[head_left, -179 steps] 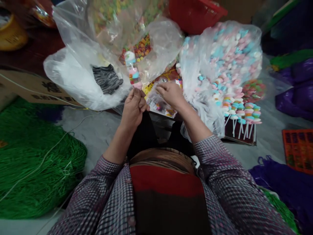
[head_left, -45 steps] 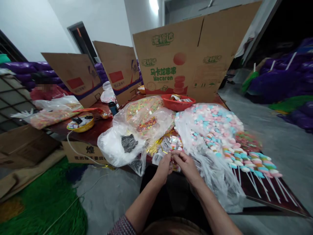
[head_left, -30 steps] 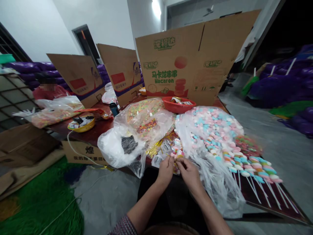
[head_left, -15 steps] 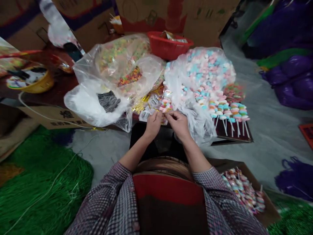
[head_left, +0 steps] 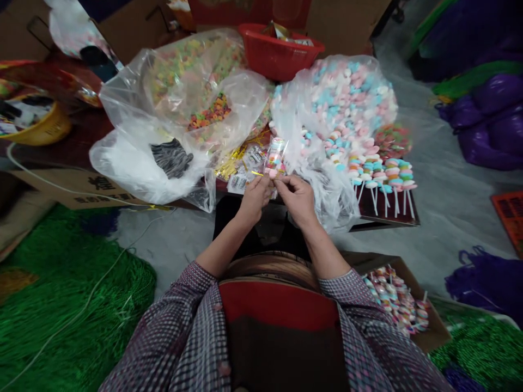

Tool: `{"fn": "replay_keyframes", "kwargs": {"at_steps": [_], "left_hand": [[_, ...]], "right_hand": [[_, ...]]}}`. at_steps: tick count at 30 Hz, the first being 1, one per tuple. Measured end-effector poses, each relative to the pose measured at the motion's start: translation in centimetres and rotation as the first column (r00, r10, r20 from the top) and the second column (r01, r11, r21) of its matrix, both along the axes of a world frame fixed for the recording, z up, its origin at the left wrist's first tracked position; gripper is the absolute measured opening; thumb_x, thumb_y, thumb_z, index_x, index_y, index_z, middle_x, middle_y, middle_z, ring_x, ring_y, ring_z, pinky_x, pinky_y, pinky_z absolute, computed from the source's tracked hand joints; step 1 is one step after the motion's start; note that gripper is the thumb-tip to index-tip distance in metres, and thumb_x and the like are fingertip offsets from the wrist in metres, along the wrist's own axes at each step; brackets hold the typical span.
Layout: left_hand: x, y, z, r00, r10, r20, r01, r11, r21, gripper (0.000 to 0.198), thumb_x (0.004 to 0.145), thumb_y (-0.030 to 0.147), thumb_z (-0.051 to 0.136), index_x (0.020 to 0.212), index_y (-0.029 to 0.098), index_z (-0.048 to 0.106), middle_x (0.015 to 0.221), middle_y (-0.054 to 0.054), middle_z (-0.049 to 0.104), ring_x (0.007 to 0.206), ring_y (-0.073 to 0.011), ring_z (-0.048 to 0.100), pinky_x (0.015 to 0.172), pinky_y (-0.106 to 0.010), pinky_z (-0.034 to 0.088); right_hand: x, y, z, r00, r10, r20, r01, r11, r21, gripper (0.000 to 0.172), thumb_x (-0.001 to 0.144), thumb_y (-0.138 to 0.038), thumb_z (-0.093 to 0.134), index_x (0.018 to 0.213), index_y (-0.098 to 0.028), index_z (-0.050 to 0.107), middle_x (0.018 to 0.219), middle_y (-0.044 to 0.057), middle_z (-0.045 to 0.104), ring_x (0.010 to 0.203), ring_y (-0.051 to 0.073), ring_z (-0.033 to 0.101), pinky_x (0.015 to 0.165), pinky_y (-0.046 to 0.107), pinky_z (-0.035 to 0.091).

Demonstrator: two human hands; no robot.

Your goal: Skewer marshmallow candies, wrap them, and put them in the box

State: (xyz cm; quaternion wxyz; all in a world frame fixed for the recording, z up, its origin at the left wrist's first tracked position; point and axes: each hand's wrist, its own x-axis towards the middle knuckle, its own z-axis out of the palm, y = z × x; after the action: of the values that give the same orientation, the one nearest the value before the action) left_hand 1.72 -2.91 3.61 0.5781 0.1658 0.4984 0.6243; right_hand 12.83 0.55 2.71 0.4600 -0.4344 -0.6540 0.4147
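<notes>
A stick of pastel marshmallows [head_left: 275,155] in a clear wrapper points away from me at the table's front edge. My left hand [head_left: 255,200] is closed in a pinch at its lower end, with a gold twist tie [head_left: 257,173] showing beside the fingers. From the other side, my right hand [head_left: 299,200] pinches the same gathered end, thumb and forefinger together. The fingers hide the stick there. Just left of the hands lie a bunch of gold twist ties [head_left: 232,164] and clear packets with printed labels [head_left: 237,184].
Bags of ring-shaped candy [head_left: 183,71] and marshmallows [head_left: 351,98] cover the table, with a red basket [head_left: 281,54] behind. Unwrapped marshmallow sticks [head_left: 378,177] lie at the right edge. A carton [head_left: 433,326] of marshmallow sticks stands low right; green strands [head_left: 81,305] are low left.
The view has shifted, so the table sits higher in it. The wrapped marshmallow stick shows more fully above my fingers, and both hands stay pinched at its lower end.
</notes>
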Motion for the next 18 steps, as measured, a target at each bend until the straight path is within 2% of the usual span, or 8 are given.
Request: {"fn": "replay_keyframes", "kwargs": {"at_steps": [3, 7, 10, 12, 14, 16, 18], "left_hand": [[0.1, -0.3, 0.3, 0.993, -0.09, 0.074, 0.081, 0.99, 0.115, 0.034, 0.094, 0.038, 0.065, 0.071, 0.016, 0.052, 0.049, 0.012, 0.036, 0.036, -0.0002, 0.019, 0.035, -0.014, 0.014], [0.1, -0.5, 0.2, 0.989, -0.137, 0.06, 0.129, 0.984, 0.125, 0.041, 0.087, 0.045, 0.074, 0.068, 0.016, 0.052, 0.049, 0.012, 0.038, 0.035, 0.001, 0.02, 0.035, -0.014, 0.014], [-0.3, -0.6, 0.3, 0.977, -0.206, 0.049, 0.197, 0.97, 0.139, 0.04, 0.084, 0.045, 0.076, 0.066, 0.015, 0.055, 0.045, 0.012, 0.034, 0.032, 0.0007, 0.02, 0.034, -0.014, 0.012], [-0.7, -0.8, 0.6, 0.954, -0.295, 0.049, 0.284, 0.945, 0.164, 0.039, 0.084, 0.043, 0.074, 0.063, 0.015, 0.057, 0.041, 0.012, 0.031, 0.03, 0.0002, 0.019, 0.033, -0.014, 0.012], [-1.0, -1.1, 0.9, 0.913, -0.403, 0.062, 0.387, 0.905, 0.179, 0.039, 0.085, 0.04, 0.071, 0.06, 0.015, 0.057, 0.038, 0.012, 0.027, 0.029, -0.0004, 0.017, 0.033, -0.015, 0.013], [-1.2, -1.3, 1.3, 0.853, -0.511, 0.103, 0.492, 0.855, 0.166, 0.038, 0.088, 0.037, 0.066, 0.058, 0.015, 0.057, 0.037, 0.012, 0.023, 0.028, -0.0011, 0.016, 0.033, -0.015, 0.015], [-1.1, -1.5, 1.7, 0.785, -0.597, 0.164, 0.581, 0.802, 0.137, 0.041, 0.092, 0.035, 0.06, 0.057, 0.015, 0.055, 0.037, 0.012, 0.02, 0.028, -0.0018, 0.015, 0.033, -0.015, 0.017]], "right_hand": [[0.2, -0.1, 0.2, 0.996, 0.014, -0.093, -0.028, 0.988, -0.151, 0.02, 0.078, -0.038, 0.068, 0.069, -0.02, 0.068, 0.064, -0.004, 0.061, 0.061, 0.011, 0.048, 0.063, 0.026, 0.04], [0.8, -0.1, 0.9, 0.986, 0.046, -0.163, -0.101, 0.932, -0.349, 0.024, 0.071, -0.039, 0.072, 0.062, -0.02, 0.062, 0.054, -0.006, 0.053, 0.054, 0.009, 0.041, 0.055, 0.025, 0.033], [1.2, -0.1, 1.4, 0.97, 0.108, -0.217, -0.192, 0.889, -0.416, 0.026, 0.069, -0.037, 0.076, 0.059, -0.02, 0.06, 0.053, -0.006, 0.054, 0.052, 0.008, 0.042, 0.054, 0.025, 0.033], [1.6, -0.2, 1.7, 0.951, 0.147, -0.271, -0.251, 0.88, -0.402, 0.025, 0.07, -0.036, 0.078, 0.061, -0.02, 0.061, 0.058, -0.005, 0.058, 0.057, 0.009, 0.048, 0.06, 0.025, 0.04], [2.1, -0.2, 1.9, 0.915, 0.188, -0.357, -0.326, 0.867, -0.377, 0.021, 0.068, -0.035, 0.083, 0.072, -0.021, 0.067, 0.07, -0.004, 0.066, 0.069, 0.011, 0.058, 0.072, 0.026, 0.049], [2.7, 0.0, 2.0, 0.871, 0.244, -0.427, -0.407, 0.844, -0.348, 0.031, 0.065, -0.034, 0.088, 0.09, -0.024, 0.073, 0.089, -0.002, 0.073, 0.086, 0.015, 0.066, 0.085, 0.029, 0.053], [3.4, 0.4, 2.0, 0.841, 0.324, -0.432, -0.479, 0.818, -0.319, 0.042, 0.064, -0.034, 0.091, 0.102, -0.027, 0.075, 0.105, 0.0, 0.076, 0.101, 0.018, 0.068, 0.095, 0.032, 0.054]]}}
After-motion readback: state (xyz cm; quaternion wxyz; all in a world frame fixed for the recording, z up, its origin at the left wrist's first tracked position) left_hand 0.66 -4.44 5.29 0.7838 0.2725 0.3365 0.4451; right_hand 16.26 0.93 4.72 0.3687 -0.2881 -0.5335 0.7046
